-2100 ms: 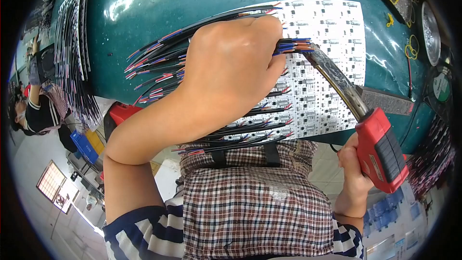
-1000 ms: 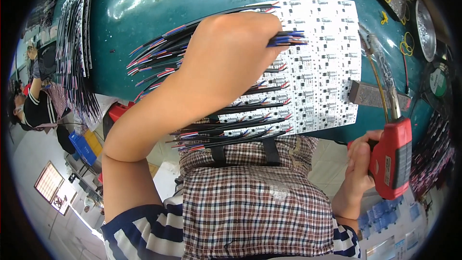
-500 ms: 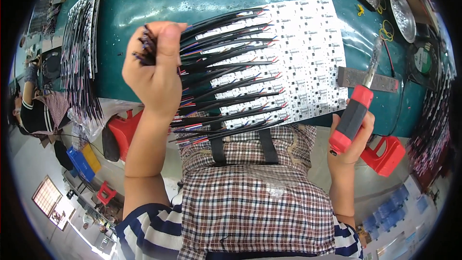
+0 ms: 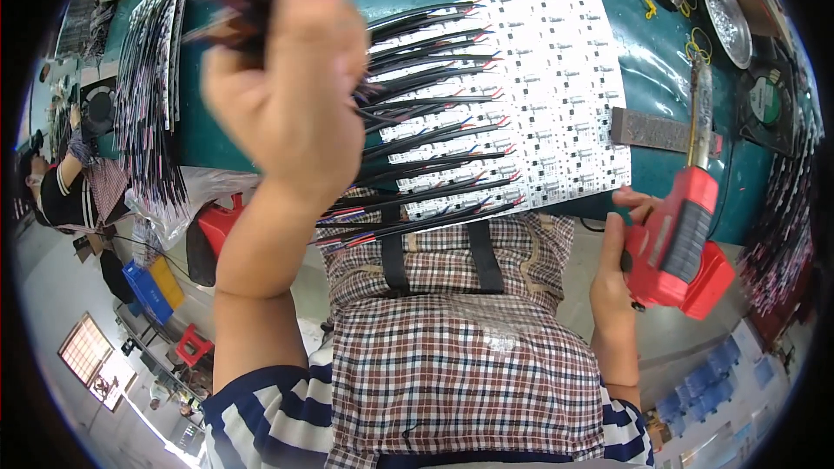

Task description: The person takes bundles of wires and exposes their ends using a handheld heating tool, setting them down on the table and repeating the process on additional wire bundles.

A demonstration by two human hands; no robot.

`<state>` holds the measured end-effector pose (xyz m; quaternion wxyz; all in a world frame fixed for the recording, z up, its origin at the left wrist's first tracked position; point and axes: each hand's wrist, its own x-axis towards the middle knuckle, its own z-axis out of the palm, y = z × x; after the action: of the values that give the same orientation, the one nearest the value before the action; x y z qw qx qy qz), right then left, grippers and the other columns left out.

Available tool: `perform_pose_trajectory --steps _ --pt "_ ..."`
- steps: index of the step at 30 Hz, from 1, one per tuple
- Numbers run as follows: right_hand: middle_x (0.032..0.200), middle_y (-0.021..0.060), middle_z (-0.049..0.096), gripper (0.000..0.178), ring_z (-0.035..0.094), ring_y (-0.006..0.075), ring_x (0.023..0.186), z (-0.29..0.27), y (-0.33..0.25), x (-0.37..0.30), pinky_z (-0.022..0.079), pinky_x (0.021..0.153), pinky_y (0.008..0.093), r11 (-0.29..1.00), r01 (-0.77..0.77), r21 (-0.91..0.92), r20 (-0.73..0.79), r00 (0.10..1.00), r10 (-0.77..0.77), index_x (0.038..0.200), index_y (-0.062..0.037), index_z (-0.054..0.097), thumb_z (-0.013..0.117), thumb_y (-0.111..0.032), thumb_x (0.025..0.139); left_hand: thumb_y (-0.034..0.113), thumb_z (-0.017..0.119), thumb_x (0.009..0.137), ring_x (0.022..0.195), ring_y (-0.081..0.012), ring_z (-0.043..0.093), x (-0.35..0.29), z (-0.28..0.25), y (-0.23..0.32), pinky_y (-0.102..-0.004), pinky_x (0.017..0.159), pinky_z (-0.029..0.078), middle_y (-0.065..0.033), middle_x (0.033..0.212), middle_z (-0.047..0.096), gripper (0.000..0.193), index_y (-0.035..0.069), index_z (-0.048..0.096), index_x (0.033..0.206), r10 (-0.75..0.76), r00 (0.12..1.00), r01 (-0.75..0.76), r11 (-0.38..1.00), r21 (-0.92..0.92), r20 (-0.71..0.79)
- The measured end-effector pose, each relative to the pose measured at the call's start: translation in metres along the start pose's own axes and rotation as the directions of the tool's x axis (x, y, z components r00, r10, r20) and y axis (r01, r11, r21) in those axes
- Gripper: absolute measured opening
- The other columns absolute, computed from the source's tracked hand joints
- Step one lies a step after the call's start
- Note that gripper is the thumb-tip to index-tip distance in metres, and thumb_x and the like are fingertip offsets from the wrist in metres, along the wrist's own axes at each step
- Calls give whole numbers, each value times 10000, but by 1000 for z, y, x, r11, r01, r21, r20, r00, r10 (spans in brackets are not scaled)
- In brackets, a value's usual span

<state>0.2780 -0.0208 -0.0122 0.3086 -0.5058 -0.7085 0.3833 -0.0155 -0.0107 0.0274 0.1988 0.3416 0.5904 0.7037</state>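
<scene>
Blk wires [image 4: 452, 158], red/blue tips [image 4: 499, 95]; wht PCB sheet [image 4: 560, 78]; red/blk iron [image 4: 673, 234]; plaid apron [image 4: 469, 373].

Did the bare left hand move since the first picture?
Yes, the bare left hand moved leftward, judged against the white rectangular circuit-board sheet.

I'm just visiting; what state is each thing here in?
Left hand: closed around a wire bundle, blurred
Right hand: wrapped around the soldering tool
Soldering tool: tip clear of the circuit-board sheet; heat can't be told
Circuit-board sheet: flat, partly covered
Black wires: laid in rows across it
Gray block: lying flat
</scene>
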Motion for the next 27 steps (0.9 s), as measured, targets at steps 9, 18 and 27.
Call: perform_pose_trajectory --steps 9,18,27 --pt "1050 48 655 440 629 129 961 49 -47 26 476 731 220 971 97 218 199 970 -141 1156 -26 508 772 -1 805 271 464 1031 469 -18 265 -12 24 20 -204 433 229 79 563 329 277 40 580 932 -224 936 292 924 -248 270" --pt "885 39 650 405 540 124 700 66 -55 21 424 644 247 957 82 279 144 982 -125 1086 -23 540 790 7 769 256 446 1046 484 -22 272 -3 18 31 -209 431 232 77 605 319 275 62 566 892 -184 960 227 953 -199 214" --pt "897 96 681 439 666 125 777 40 -42 17 542 708 234 992 -17 127 248 969 -15 1063 -42 363 708 102 832 130 691 929 874 -131 665 -11 7 32 -271 858 510 -90 913 734 200 -36 702 1039 -455 732 358 890 282 507"
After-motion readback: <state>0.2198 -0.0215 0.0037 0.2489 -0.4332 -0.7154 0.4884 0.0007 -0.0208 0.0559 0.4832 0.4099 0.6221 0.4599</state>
